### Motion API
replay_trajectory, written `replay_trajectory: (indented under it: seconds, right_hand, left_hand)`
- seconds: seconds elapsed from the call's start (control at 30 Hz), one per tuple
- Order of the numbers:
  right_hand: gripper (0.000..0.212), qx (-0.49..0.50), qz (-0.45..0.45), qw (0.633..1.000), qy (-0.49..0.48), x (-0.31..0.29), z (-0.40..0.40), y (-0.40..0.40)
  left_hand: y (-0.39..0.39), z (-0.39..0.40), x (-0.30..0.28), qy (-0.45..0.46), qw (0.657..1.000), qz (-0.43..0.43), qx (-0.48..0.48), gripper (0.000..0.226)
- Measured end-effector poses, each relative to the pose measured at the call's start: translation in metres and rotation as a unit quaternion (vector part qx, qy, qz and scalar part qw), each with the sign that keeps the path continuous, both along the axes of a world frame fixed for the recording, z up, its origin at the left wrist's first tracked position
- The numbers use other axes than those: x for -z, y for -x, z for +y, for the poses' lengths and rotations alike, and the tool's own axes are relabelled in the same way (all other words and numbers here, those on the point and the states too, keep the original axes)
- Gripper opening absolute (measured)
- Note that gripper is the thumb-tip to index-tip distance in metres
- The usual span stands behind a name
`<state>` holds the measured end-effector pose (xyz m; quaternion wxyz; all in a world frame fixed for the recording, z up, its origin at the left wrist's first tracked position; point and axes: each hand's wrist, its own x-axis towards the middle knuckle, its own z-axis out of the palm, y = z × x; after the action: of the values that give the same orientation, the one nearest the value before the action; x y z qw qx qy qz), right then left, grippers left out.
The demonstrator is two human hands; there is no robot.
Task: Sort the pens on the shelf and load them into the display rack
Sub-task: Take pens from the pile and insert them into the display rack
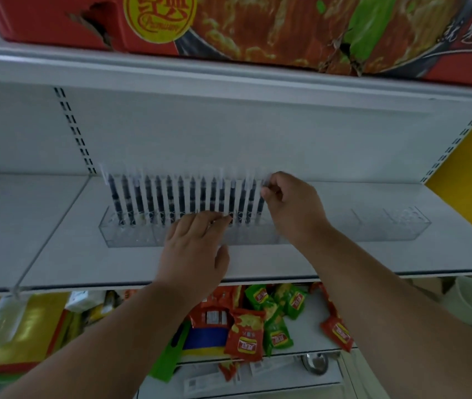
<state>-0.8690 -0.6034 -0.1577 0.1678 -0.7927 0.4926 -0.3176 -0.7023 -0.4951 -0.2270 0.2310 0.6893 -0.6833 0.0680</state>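
On the white shelf [56, 249], a clear display rack [131, 237] holds a row of upright pens [171, 197]. The left hand [194, 249] rests at the rack's front, fingers pinching something small and red. The right hand [292, 208] pinches the rightmost pen's top.

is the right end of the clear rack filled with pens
No, the rack's right end holds none; the pens stand only in its left part.
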Motion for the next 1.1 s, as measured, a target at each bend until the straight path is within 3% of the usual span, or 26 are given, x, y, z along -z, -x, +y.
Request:
replay_trajectory:
  seconds: [0.43,0.67,0.87,1.1]
  right_hand:
    - [0.02,-0.051,0.025,0.998,0.005,0.016,-0.014,0.012]
    - [0.025,-0.146,0.014,0.984,0.102,0.012,0.004,0.032]
    - [0.03,-0.19,0.032,0.966,0.172,-0.004,0.027,0.018]
    - [0.031,-0.26,0.037,0.952,0.155,-0.004,0.062,-0.03]
  left_hand:
    - [0.012,-0.006,0.0,0.05,0.995,0.07,-0.056,0.045]
    - [0.021,0.001,-0.005,0.033,0.993,0.083,-0.074,0.046]
    - [0.034,0.025,-0.009,0.104,0.987,0.05,-0.113,0.041]
    - [0.002,0.09,-0.007,0.059,0.978,0.032,-0.199,0.036]
